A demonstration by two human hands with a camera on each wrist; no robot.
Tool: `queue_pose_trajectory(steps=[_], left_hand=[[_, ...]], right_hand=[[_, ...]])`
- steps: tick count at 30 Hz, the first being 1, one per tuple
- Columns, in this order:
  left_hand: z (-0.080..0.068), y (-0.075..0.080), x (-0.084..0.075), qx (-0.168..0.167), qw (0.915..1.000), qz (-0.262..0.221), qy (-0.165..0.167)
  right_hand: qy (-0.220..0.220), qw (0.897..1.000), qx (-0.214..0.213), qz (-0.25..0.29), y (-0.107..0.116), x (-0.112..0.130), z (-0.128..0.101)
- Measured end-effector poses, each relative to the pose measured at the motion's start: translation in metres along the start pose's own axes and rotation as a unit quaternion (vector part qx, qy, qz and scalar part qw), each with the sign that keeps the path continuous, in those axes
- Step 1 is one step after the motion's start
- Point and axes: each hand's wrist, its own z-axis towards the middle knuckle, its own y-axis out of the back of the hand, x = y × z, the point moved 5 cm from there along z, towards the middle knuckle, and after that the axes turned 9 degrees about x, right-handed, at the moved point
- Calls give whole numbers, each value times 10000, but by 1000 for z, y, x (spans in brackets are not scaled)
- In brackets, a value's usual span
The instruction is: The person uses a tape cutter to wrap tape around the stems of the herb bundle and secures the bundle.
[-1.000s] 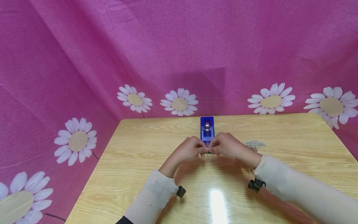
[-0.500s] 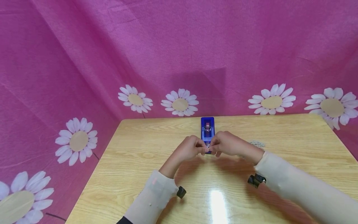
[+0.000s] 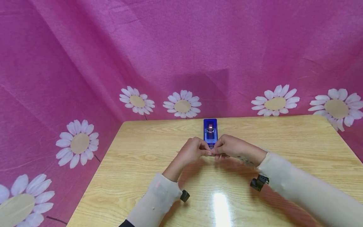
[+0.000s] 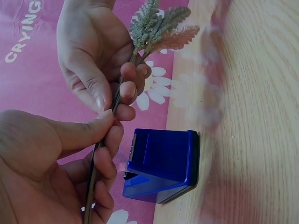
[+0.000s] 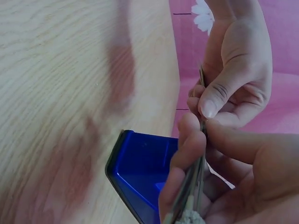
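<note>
Both hands meet at the middle of the table, just in front of a small blue tape dispenser [image 3: 210,129]. My left hand [image 3: 194,152] and right hand [image 3: 231,147] each pinch the thin stems [image 4: 105,130] of a bundle of artificial sprigs. The grey-green and pinkish sprig heads [image 4: 156,25] stick out past the right hand [image 4: 93,51], and the head view mostly hides them under the right wrist. In the right wrist view the stems [image 5: 202,122] run between thumb and fingers of both hands, with the dispenser [image 5: 140,163] right behind them.
The light wooden table [image 3: 141,142] is backed and flanked by pink cloth with white daisies [image 3: 182,104]. Black wrist cameras [image 3: 258,183] hang under both sleeves. A lamp glare lies on the tabletop near the front edge.
The sprig heads have left the tabletop right of the right hand and now sit under the right wrist. Both hands keep their pinch and have shifted slightly.
</note>
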Motion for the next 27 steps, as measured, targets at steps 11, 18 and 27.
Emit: queue_pose_trajectory(steps=[11,18,27], left_hand=[[0,1,1,310,9994,96,101],[2,0,2,436,9986,218,207],[1,0,2,182,9988,343,291]], right_hand=[[-208,9960,-696,-527,-1,4,-4],[-227,9912,-931,-910,-4,8,-7],[-36,9852,-749,-1544,-3,11,-5]])
